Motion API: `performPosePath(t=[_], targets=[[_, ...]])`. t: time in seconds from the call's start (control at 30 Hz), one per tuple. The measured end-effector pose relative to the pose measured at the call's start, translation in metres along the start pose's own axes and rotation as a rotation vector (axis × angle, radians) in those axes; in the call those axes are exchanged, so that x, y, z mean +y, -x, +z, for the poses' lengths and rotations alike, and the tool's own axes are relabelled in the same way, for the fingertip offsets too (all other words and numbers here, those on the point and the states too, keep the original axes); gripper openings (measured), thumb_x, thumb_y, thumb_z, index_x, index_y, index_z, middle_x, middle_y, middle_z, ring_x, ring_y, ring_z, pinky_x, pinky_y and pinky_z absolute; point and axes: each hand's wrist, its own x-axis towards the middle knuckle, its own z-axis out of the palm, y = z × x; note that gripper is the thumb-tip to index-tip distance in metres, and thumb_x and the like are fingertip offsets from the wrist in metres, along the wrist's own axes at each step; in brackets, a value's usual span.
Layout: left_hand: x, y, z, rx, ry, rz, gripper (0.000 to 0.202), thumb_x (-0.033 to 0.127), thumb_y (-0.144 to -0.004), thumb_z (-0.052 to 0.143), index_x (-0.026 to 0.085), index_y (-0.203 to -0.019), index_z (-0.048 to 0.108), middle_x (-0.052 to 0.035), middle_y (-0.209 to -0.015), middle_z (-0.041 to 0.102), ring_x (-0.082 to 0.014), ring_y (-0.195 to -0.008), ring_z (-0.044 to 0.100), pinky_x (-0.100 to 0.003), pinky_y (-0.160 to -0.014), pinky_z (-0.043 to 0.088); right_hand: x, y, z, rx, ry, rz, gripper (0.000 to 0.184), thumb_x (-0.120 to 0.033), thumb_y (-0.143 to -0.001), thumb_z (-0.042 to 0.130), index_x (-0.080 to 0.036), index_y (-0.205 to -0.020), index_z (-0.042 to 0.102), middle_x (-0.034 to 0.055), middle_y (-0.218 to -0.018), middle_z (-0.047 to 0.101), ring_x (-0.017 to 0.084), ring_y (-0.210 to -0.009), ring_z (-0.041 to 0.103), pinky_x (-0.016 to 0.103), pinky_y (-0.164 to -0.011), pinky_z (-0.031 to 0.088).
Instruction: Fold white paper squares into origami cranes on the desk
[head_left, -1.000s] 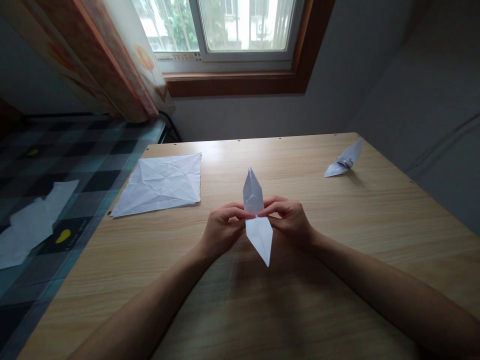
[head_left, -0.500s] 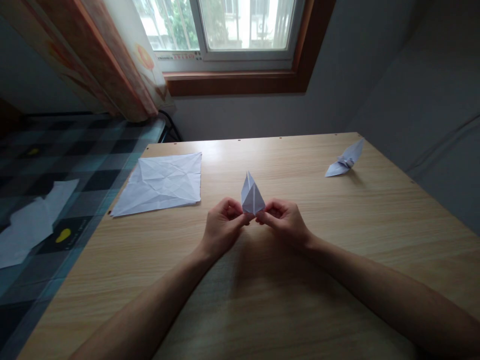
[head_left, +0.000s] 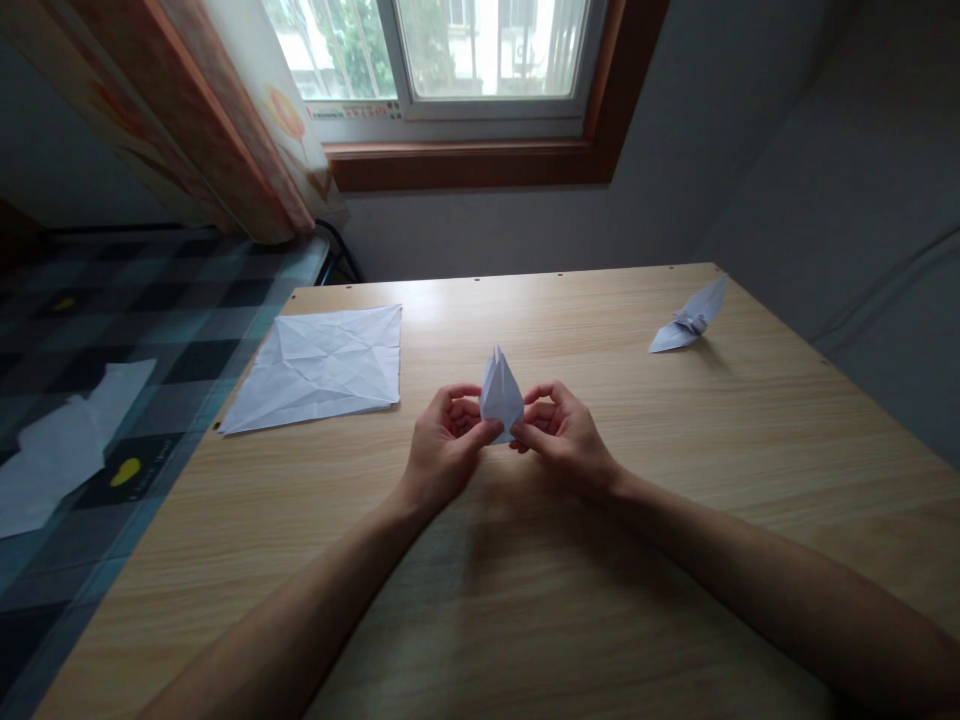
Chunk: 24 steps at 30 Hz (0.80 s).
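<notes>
A small piece of folded white paper stands upright between my hands, its narrow split tip pointing up and away from me. My left hand pinches its lower left side, with the thumb on the near face. On the lower right side, my right hand grips it the same way, thumb in front. The fingers behind the paper are partly hidden.
A creased white sheet lies at the left of the wooden table. A folded paper crane sits at the back right. White paper pieces rest on a checked cloth at the left.
The folded paper now shows a smoother, narrower near face, where two open flaps with a gap showed before. My thumbs have shifted slightly up onto it, and my index fingers have lifted along its sides.
</notes>
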Motion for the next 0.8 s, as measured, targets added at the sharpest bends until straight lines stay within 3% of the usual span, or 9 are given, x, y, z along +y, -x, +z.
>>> performPosePath(t=[0.13, 0.23, 0.43, 0.7, 0.8], targets=[[0.002, -0.003, -0.003, 0.014, 0.015, -0.054, 0.059, 0.021, -0.061, 0.084, 0.014, -0.115, 0.06, 0.0034, -0.065, 0.065, -0.0109, -0.059, 0.061, -0.023, -0.061, 0.049, 0.0, 0.0, 0.0, 0.0, -0.008, 0.015, 0.053, -0.033, -0.073, 0.08, -0.021, -0.112, 0.046, -0.0039, -0.07, 0.066, 0.013, -0.061, 0.066, 0.027, -0.061, 0.055], [0.002, -0.002, -0.003, 0.027, 0.021, -0.058, 0.062, 0.022, -0.06, 0.085, 0.014, -0.116, 0.062, 0.0034, -0.064, 0.066, -0.011, -0.058, 0.061, -0.024, -0.062, 0.05, 0.0, -0.001, 0.001, 0.01, 0.004, 0.035, 0.06, -0.036, -0.072, 0.08, -0.019, -0.12, 0.049, -0.0021, -0.072, 0.067, 0.014, -0.062, 0.065, 0.028, -0.062, 0.055], [-0.002, 0.002, -0.001, -0.021, -0.069, -0.053, 0.027, 0.028, -0.064, 0.083, 0.014, -0.084, 0.071, -0.0027, -0.075, 0.073, -0.0156, -0.067, 0.067, -0.027, -0.067, 0.053, -0.003, -0.001, 0.0, -0.01, 0.147, 0.009, 0.031, -0.046, -0.08, 0.07, -0.016, -0.087, 0.067, 0.0031, -0.077, 0.069, 0.014, -0.064, 0.064, 0.024, -0.057, 0.054], [-0.01, 0.001, -0.008, -0.033, -0.149, -0.039, 0.029, 0.041, -0.074, 0.074, 0.015, -0.072, 0.062, -0.0009, -0.065, 0.066, -0.014, -0.059, 0.06, -0.025, -0.056, 0.047, -0.015, 0.003, 0.005, -0.064, 0.332, 0.03, 0.032, -0.044, -0.084, 0.064, -0.016, -0.069, 0.063, -0.0005, -0.063, 0.059, 0.011, -0.055, 0.058, 0.022, -0.052, 0.052], [-0.011, 0.0, -0.01, -0.007, -0.203, -0.024, 0.031, 0.042, -0.075, 0.073, 0.016, -0.067, 0.058, 0.0019, -0.058, 0.06, -0.0108, -0.053, 0.054, -0.022, -0.051, 0.041, -0.015, 0.004, 0.005, -0.084, 0.322, 0.052, 0.029, -0.043, -0.083, 0.064, -0.015, -0.075, 0.065, 0.0003, -0.065, 0.062, 0.012, -0.056, 0.06, 0.022, -0.052, 0.051]])
